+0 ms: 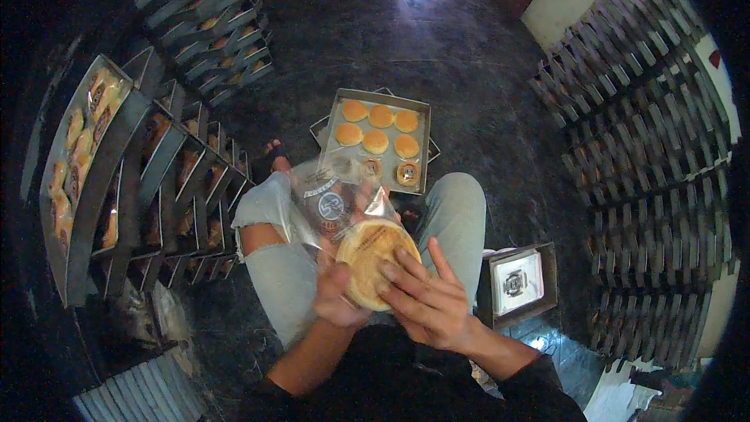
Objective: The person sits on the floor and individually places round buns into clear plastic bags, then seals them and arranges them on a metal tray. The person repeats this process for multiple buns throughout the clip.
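Over my lap, a round golden bun (366, 281) lies between my two hands. Its far end is inside a clear printed plastic bag (304, 187), whose print shows over the crust. My left hand (337, 299), slightly blurred, grips the bun's left side, and some of its fingers are hidden beneath bun and bag. Spread across the bun's near right part are the fingers of my right hand (430, 302), pressing on its surface. Beyond the bag stands a metal tray (426, 146) with several bare buns (381, 116) and two bagged buns (407, 173) in its near row.
Stacked metal trays (105, 187) with bagged buns rise at my left. More stacks stand at the far left (234, 41) and along the right (644, 187). Beside my right knee, a metal box (548, 290) holds a pile of printed plastic bags (518, 284). The floor (480, 82) is dark.
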### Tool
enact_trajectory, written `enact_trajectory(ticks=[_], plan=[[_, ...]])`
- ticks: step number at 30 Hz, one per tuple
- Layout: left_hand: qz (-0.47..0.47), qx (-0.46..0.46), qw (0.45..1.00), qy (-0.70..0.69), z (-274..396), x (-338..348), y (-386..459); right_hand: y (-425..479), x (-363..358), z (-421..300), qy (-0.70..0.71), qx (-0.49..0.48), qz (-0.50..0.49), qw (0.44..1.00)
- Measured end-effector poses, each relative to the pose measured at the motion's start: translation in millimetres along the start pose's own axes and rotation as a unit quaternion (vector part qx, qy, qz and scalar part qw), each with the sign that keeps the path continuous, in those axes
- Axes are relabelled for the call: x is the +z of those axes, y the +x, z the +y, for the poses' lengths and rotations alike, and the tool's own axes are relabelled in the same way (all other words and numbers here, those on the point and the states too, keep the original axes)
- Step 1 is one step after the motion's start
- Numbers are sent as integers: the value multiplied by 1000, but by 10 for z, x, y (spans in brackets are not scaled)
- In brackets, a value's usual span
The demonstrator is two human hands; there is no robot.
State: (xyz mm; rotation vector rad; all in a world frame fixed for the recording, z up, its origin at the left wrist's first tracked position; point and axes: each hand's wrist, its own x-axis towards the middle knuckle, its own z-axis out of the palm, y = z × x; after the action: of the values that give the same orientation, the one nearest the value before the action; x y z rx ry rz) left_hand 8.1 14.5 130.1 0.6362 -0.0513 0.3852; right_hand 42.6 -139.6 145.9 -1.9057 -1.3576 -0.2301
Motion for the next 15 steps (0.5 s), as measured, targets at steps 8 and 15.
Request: enact_trajectory(ticks=[8,15], plan=[[41,-7,999,-18,-43,-201,-126,65,298,155,-10,32,73,997],[64,-61,988,130,-122,-137,-33,67,598,205,-4,117,68,991]])
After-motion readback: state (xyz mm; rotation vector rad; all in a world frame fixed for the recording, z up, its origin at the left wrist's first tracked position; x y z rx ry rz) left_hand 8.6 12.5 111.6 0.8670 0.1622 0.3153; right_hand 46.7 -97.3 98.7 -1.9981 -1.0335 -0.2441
